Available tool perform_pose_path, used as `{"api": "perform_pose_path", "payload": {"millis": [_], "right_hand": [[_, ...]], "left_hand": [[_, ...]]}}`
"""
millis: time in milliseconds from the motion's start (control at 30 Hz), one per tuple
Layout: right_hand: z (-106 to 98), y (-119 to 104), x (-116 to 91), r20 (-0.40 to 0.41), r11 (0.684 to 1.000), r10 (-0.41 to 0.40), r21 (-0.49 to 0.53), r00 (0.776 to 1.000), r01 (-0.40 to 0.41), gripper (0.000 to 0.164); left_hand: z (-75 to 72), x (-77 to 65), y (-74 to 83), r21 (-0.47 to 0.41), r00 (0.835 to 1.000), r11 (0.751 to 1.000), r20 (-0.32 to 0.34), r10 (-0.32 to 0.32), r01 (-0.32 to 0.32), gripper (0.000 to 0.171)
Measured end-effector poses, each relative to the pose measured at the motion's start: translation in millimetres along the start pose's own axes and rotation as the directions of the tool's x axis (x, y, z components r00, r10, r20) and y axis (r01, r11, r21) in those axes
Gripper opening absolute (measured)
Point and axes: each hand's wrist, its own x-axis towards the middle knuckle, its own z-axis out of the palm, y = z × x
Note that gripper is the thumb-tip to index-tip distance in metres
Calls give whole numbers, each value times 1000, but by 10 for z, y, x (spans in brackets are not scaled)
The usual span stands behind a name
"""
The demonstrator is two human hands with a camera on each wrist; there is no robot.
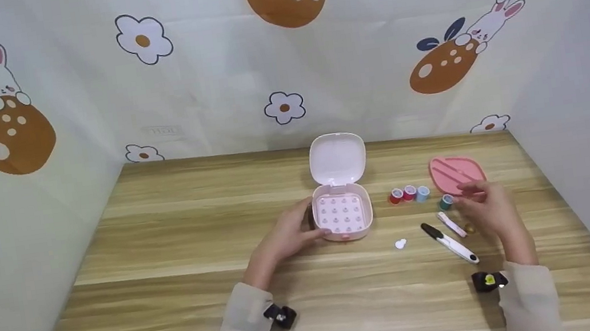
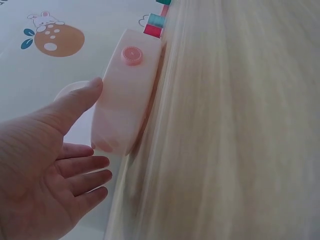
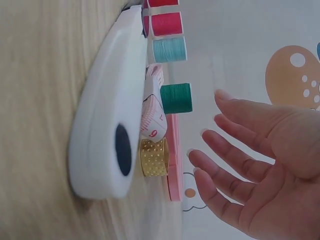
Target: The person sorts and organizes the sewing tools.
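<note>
A pink box [image 1: 369, 215] stands with its lid [image 1: 337, 156] raised; a patterned panel lines its inside. At its left side is my left hand [image 1: 289, 237], fingers extended, the thumb touching the box front [image 2: 125, 95] in the left wrist view. My right hand [image 1: 492, 213] hovers beside a green thread spool [image 1: 446, 202], fingers loosely spread and holding nothing. In the right wrist view, that spool [image 3: 176, 98] appears just apart from the fingertips [image 3: 222, 95]. Below it lie a folded tape measure [image 1: 451, 224] and a gold thimble [image 3: 154, 157].
Red [image 1: 396, 197], pinkish-red [image 1: 409, 193] and light blue [image 1: 422, 194] spools stand right of the box. A pink grooved tray [image 1: 457, 166] lies behind the right hand. Nearer are a white tool with a black end [image 1: 457, 248] and a small white piece [image 1: 401, 244]. Fabric walls border the table.
</note>
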Motion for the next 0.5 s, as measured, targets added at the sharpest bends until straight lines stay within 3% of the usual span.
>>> {"api": "perform_pose_path", "payload": {"millis": [233, 500], "right_hand": [[17, 27, -5, 38, 998, 21, 63, 999, -24, 43], [56, 65, 28, 17, 993, -17, 117, 1000, 15, 38]], "left_hand": [[13, 8, 10, 8, 1000, 1000, 1, 3, -3, 82], [13, 6, 5, -7, 1000, 1000, -6, 19, -19, 80]]}}
